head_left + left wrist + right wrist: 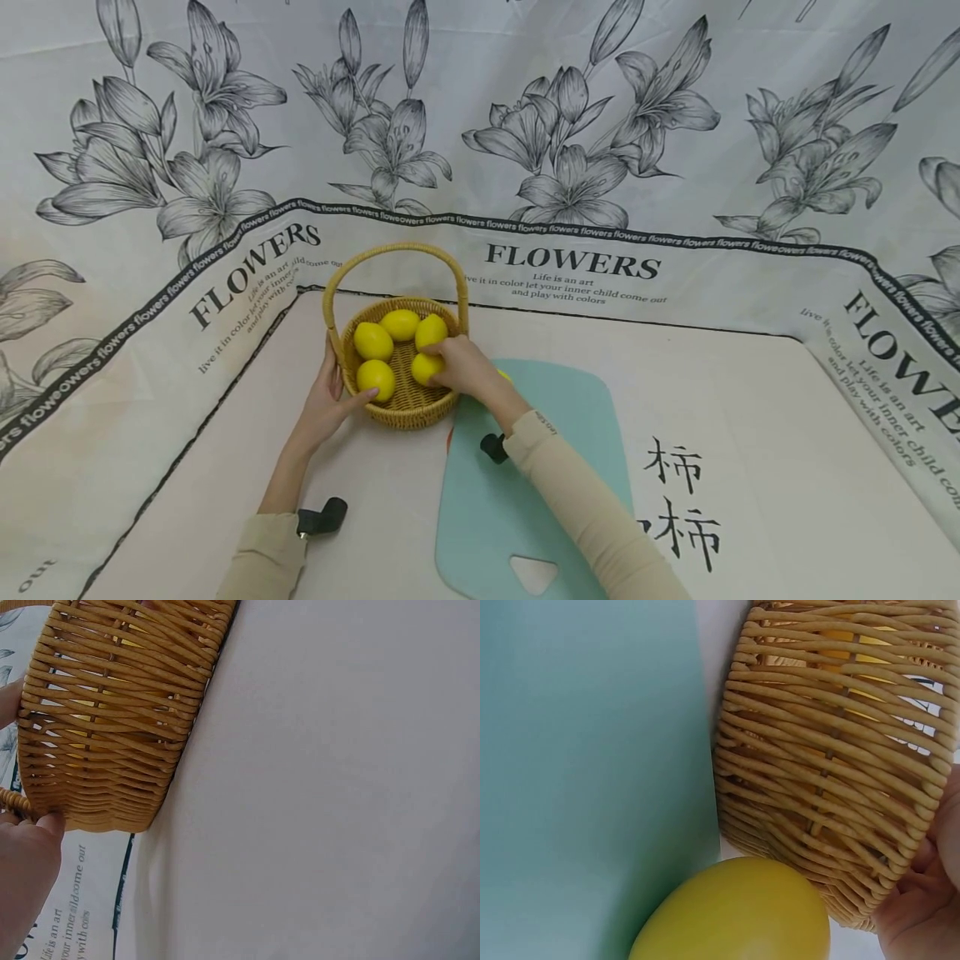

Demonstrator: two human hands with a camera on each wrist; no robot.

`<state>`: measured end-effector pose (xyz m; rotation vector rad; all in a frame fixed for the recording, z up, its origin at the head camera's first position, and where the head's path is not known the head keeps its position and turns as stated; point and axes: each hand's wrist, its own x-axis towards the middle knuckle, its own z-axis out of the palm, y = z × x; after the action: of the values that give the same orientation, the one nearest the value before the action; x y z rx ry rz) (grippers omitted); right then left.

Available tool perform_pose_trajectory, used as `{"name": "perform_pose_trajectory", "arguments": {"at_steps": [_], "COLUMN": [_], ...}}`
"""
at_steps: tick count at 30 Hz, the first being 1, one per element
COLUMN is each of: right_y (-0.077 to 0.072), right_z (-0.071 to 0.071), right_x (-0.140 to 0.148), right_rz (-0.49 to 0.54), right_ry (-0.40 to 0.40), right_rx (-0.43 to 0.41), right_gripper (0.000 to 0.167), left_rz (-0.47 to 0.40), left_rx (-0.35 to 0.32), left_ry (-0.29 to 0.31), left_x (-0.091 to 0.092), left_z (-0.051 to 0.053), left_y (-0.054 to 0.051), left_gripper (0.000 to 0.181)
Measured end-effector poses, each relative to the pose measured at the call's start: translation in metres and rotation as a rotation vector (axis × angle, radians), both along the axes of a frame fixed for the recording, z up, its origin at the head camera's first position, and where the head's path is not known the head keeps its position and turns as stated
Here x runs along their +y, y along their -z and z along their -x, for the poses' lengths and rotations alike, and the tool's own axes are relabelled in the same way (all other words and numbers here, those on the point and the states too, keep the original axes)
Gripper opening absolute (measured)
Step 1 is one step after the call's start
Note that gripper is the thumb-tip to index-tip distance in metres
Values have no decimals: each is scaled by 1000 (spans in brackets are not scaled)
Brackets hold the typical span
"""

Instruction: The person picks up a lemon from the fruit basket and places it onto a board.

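A round wicker basket with a tall arched handle stands at the back left of the table, several yellow lemons inside. My left hand holds its left side, thumb over the front rim and fingers round the outside by the handle's foot. Over the right rim reaches my right hand, its fingers round a lemon at the basket's right side; the fingertips are partly hidden. Another lemon lies outside, by the basket, mostly hidden behind my right wrist in the head view.
A pale teal cutting board with a triangular hole lies right of the basket, under my right forearm. Black printed characters mark the white tablecloth to its right. Flower-printed cloth rises behind and at both sides.
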<state>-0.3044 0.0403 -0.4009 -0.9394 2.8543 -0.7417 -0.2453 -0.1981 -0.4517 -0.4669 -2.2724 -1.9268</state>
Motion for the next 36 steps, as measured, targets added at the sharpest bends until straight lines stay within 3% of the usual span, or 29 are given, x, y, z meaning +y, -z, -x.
{"name": "perform_pose_trajectory", "arguments": {"at_steps": [9, 18, 23, 30, 36], "right_y": [-7, -21, -25, -28, -30], "right_z": [-4, -14, -18, -25, -29], "right_x": [4, 12, 17, 24, 30], "right_rz": [21, 116, 133, 178, 191], "right_ry": [19, 34, 38, 0, -5], "right_rx": [-18, -33, -12, 40, 63], "right_gripper": [51, 55, 55, 55, 55], "left_rz": [-10, 8, 11, 1, -10], "left_rx": [-47, -36, -11, -37, -23], "left_ry": [9, -7, -6, 8, 24], "left_x": [5, -1, -1, 7, 6], "left_z": [-13, -2, -1, -16, -14], "left_y": [-20, 0, 2, -25, -22], "left_gripper": [109, 110, 109, 108, 108]}}
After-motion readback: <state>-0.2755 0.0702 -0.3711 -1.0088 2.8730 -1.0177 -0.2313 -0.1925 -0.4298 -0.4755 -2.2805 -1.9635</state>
